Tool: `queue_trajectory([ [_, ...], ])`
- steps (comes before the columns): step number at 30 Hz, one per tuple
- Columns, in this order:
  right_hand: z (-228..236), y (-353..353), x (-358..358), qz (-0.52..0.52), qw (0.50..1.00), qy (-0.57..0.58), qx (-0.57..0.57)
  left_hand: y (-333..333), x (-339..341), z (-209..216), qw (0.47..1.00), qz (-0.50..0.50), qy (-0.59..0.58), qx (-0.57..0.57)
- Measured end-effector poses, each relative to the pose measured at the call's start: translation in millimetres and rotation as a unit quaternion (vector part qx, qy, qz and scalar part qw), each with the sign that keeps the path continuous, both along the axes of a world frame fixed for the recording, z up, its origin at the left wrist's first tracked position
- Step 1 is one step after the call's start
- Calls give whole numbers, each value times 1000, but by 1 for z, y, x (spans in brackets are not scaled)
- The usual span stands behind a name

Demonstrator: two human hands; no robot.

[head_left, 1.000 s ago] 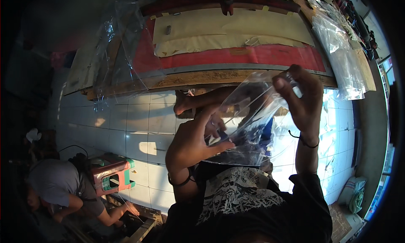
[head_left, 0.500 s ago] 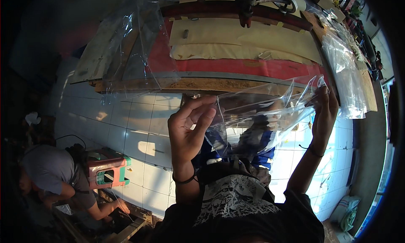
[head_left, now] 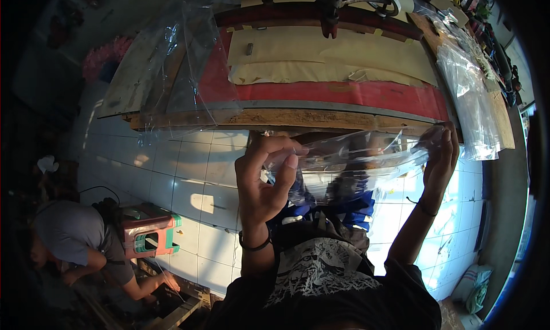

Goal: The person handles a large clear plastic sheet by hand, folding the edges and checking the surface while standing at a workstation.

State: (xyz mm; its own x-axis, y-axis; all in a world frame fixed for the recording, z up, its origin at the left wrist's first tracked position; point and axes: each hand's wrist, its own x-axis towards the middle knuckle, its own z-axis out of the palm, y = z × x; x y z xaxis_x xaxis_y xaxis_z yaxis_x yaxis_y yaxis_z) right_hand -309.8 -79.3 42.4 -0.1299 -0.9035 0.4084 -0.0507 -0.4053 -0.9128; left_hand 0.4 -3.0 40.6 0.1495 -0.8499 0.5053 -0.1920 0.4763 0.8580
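A clear plastic bag [head_left: 355, 169] is stretched between my hands, in front of the workbench's near edge. My left hand [head_left: 263, 181] pinches its left end between thumb and curled fingers. At the other end, my right hand [head_left: 441, 158] grips the plastic, with the fingertips pointing up near the bench's front corner. Part of the plastic is hidden behind the left fingers, and the tiled floor and my legs show through it.
Ahead stands the workbench with its wooden front edge [head_left: 275, 116], red covering [head_left: 344, 92], cream sheets [head_left: 321, 52] and dark metal frame [head_left: 321, 14]. Loose clear plastic [head_left: 189, 72] hangs at left; plastic bags [head_left: 467, 100] lie right. A person [head_left: 80, 232] crouches lower left beside a stool [head_left: 152, 232].
The bag's raised upper edge has come down, and the sheet looks flatter and narrower. My right fingertips have dropped slightly; my left hand has shifted a little right.
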Motion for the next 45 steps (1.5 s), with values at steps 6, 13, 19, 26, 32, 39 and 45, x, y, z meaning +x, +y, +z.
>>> queue_trajectory([
  [6,-6,5,7,-6,994,84,-62,1,-1,-2,1000,13,11,-14],
  [13,-7,6,15,-78,979,165,-88,6,2,-7,998,16,53,37],
  [19,11,-1,14,-156,981,112,-14,2,4,-17,950,-159,231,139],
  [26,-14,3,-7,-235,971,-37,-1,-17,-14,-52,965,-89,229,89],
  [32,-161,71,-84,-153,959,-123,202,-39,-35,-38,901,-46,416,114],
  [39,-124,106,-13,78,968,-32,237,-42,-59,-51,873,-32,471,125],
  [45,-73,87,10,161,978,103,89,-27,-77,-53,875,-76,448,165],
])
